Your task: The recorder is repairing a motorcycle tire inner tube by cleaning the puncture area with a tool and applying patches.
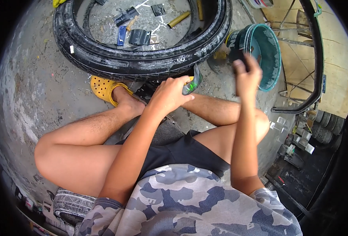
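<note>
My left hand (170,94), in front of the tyre, is closed on a dark, curved, rubber-like strip (192,85) with bright green marks. The strip bends upward past my fingertips beside the tyre's near wall; a bit of yellow shows by it. To the right, my right hand (248,74) is raised near the bucket, blurred by motion. It grips a small black piece (237,57) whose kind I cannot make out. A large black tyre (142,61) lies flat on the floor just beyond my hands.
Inside the tyre's ring lie black pieces (139,37), a blue packet (121,35) and a brass-coloured tube (179,19). A teal bucket (276,59) stands right. Beyond it are a black curved frame (317,74) and wooden board (335,86). A yellow clog (103,88) covers my foot.
</note>
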`<state>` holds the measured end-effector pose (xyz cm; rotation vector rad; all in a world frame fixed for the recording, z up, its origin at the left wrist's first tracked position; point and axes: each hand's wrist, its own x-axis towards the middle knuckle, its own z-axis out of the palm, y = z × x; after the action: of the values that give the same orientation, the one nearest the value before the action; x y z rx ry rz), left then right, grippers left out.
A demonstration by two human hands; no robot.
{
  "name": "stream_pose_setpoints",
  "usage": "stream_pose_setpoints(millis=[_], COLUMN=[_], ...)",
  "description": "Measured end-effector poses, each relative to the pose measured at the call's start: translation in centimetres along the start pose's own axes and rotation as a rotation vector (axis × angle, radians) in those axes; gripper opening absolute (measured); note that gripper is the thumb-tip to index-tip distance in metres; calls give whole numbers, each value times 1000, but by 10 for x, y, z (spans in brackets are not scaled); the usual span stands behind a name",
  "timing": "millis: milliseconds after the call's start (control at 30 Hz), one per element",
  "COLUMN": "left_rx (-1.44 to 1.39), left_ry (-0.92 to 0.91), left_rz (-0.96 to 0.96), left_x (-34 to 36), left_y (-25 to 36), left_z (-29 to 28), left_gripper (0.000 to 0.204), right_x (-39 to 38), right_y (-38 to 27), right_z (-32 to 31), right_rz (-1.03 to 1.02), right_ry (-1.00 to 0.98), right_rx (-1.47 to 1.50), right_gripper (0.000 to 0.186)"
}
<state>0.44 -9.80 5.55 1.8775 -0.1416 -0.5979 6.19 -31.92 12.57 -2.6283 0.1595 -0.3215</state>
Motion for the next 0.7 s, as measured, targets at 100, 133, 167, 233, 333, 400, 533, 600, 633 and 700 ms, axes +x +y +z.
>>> stream_pose_setpoints(millis=[100,133,167,233,333,400,533,600,633,700], left_rx=[-210,-214,-217,-185,-33,-37,-48,-166,-158,-293], left_ry=[-124,-136,-156,-111,29,-21,-65,-173,-182,-219], left_rz=[-108,-139,-155,-122,-128,-249,-350,-235,-235,-206], left_x=[15,21,28,37,49,58,47,46,44,36], left_y=[8,4,6,8,10,19,11,4,3,5], left_z=[-2,-2,0,3,8,8,-2,0,-2,-5], left_gripper=[22,19,16,23,47,40,36,29,29,19], right_x=[71,88,117,146,163,169,137,142,146,144], right_y=[59,53,102,142,194,253,199,250,280,292], right_z=[-36,-40,-44,-36,-1,22,47,42,39,22], right_rz=[87,199,140,444,582,651,848,964,1066,871], right_ry=[85,73,37,-219,-578,-702,-659,-625,-611,-413], right_rx=[24,-58,-146,67,295,540,509,659,806,943], right_gripper=[41,41,41,50,45,38,40,43,47,70])
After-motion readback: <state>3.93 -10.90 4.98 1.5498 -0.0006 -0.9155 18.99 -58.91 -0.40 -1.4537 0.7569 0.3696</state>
